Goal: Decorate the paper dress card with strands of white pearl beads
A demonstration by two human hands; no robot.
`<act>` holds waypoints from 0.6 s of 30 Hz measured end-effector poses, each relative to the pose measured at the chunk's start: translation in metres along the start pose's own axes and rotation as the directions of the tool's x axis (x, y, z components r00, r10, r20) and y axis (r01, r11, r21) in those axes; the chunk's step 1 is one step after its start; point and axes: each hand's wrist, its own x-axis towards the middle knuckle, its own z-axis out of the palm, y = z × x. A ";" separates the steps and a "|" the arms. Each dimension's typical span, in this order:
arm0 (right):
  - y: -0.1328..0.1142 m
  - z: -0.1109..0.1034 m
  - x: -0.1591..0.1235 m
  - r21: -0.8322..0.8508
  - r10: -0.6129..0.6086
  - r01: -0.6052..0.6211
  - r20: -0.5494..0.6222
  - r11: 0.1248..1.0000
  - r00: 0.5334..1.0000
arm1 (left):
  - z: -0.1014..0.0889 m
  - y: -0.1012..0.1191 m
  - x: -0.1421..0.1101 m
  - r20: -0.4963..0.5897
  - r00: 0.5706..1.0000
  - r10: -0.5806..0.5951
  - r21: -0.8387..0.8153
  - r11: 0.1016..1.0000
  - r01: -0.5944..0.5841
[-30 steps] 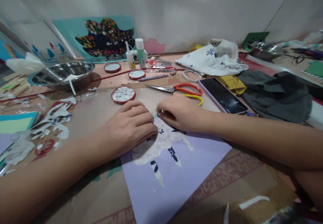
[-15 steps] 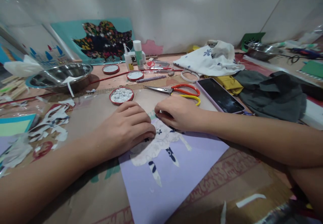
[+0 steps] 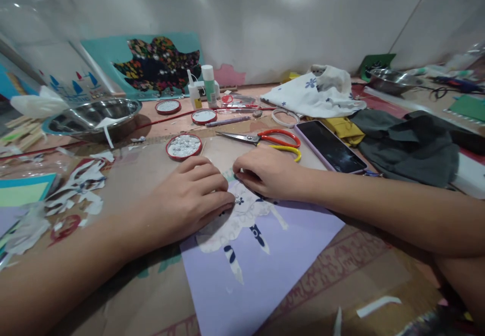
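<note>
A sheet of light purple paper (image 3: 235, 305) lies in front of me. Glued-looking on it is a white fabric cutout (image 3: 227, 235) with dark blue flowers and leg-like strips. My left hand (image 3: 199, 189) rests over the cutout's left part, fingers bent together, tips beside a few small pearl beads (image 3: 238, 199). Whatever is under those fingers is hidden. On the upper edge of the paper, my right hand (image 3: 267, 172) curls with thumb and forefinger close together; I cannot make out anything between them. Scissors (image 3: 261, 136) with one red and one yellow handle lie just beyond.
Red-rimmed lids of white beads (image 3: 184, 146) stand ahead. Behind are a glue bottle (image 3: 194, 93) and a glue stick (image 3: 208, 84). A steel bowl (image 3: 94, 116) and fabric scraps (image 3: 78, 182) are left; a phone (image 3: 333, 146) and dark cloth (image 3: 409, 146) are right.
The whole view has shifted slightly, with things sitting a little lower in the picture. Both hands keep nearly the same pose and place on the paper.
</note>
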 end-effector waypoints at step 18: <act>-0.003 -0.004 0.001 -0.022 0.004 -0.003 0.028 1.000 1.000 | 0.005 0.003 -0.003 0.015 0.999 -0.034 -0.164 0.986 0.036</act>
